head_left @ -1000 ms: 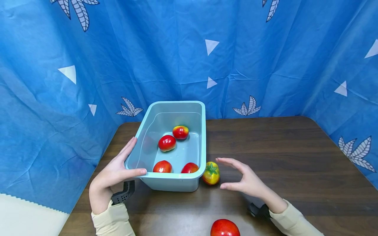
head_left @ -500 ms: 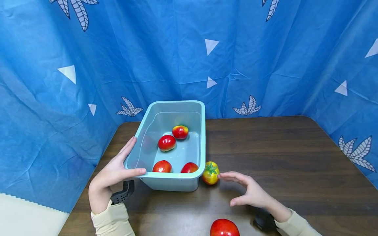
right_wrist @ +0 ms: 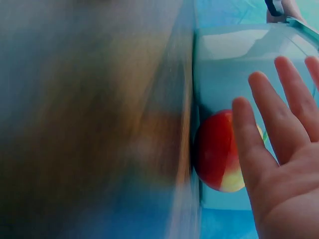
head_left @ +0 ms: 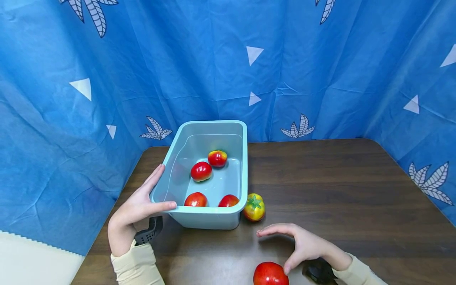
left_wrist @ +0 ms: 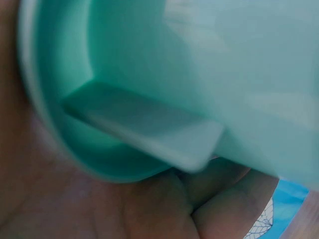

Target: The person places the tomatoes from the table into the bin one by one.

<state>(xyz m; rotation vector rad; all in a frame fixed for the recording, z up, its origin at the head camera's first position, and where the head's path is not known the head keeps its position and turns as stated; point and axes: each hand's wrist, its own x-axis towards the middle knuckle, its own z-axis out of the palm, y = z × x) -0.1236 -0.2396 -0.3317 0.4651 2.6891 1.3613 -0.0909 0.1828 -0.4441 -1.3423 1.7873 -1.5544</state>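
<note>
My left hand [head_left: 137,208] holds the near left corner of a light blue plastic bin [head_left: 213,211], thumb along the front rim and fingers along the left side. In the left wrist view the palm [left_wrist: 149,209] cups the corner under the rim. My right hand [head_left: 303,245] is spread with nothing in it, its thumb tip right at a red tomato [head_left: 270,274] near the front edge of the view. A yellow, green and red tomato [head_left: 254,208] with a green calyx sits beside the bin's right side. It appears behind the fingers [right_wrist: 269,107] in the right wrist view.
Several tomatoes lie inside the bin, among them a red tomato [head_left: 201,171] and a red-yellow tomato [head_left: 217,158]. Dark wooden table [head_left: 338,178] extends to the right. A blue patterned curtain [head_left: 213,71] hangs behind and along both sides.
My right hand has moved away from the yellow-green tomato, down toward the red tomato at the front. The left hand and bin have stayed in place.
</note>
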